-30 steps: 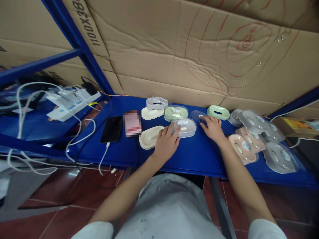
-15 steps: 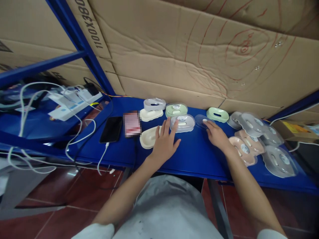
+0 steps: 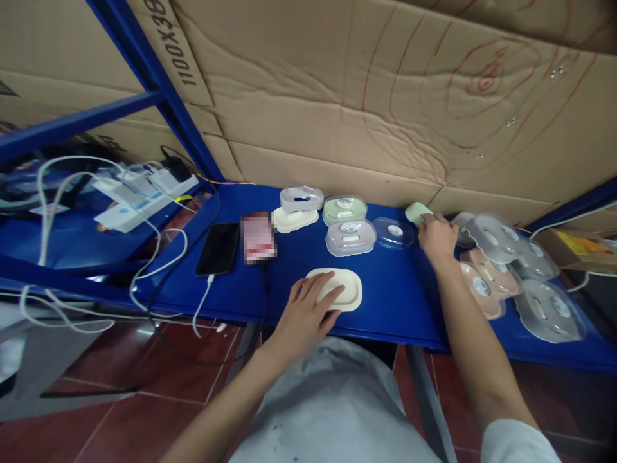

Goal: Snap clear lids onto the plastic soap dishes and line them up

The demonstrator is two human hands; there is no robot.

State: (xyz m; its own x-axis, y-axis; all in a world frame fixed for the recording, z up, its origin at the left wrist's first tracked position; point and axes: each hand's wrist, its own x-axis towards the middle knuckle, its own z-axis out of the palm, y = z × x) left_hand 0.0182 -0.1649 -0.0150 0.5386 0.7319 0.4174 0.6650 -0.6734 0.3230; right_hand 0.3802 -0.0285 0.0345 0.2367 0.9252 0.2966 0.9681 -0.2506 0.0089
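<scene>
My left hand (image 3: 306, 312) lies over a cream oval dish (image 3: 354, 290) near the table's front edge, its fingers spread across the dish. At the back right, my right hand (image 3: 439, 239) grips the right end of a pale green oval cover (image 3: 416, 211), whose slot is now hidden. Left of that hand a clear lid (image 3: 393, 233) with a round label lies flat. Beside the lid stands a lilac oval box (image 3: 351, 238) under a clear cover, and behind it a similar green box (image 3: 345, 211).
A lilac slotted cover (image 3: 301, 199) rests by a second cream dish (image 3: 295, 220). Grey packaged boxes (image 3: 549, 312) and pink ones (image 3: 484, 286) crowd the right side. A phone (image 3: 218, 249) on a white cable and a power strip (image 3: 144, 199) are at left. Cardboard (image 3: 313, 96) walls the back.
The cream dish has shifted right and toward me with my left hand. My right hand has left the clear lid and moved right onto the green cover, which is now tilted.
</scene>
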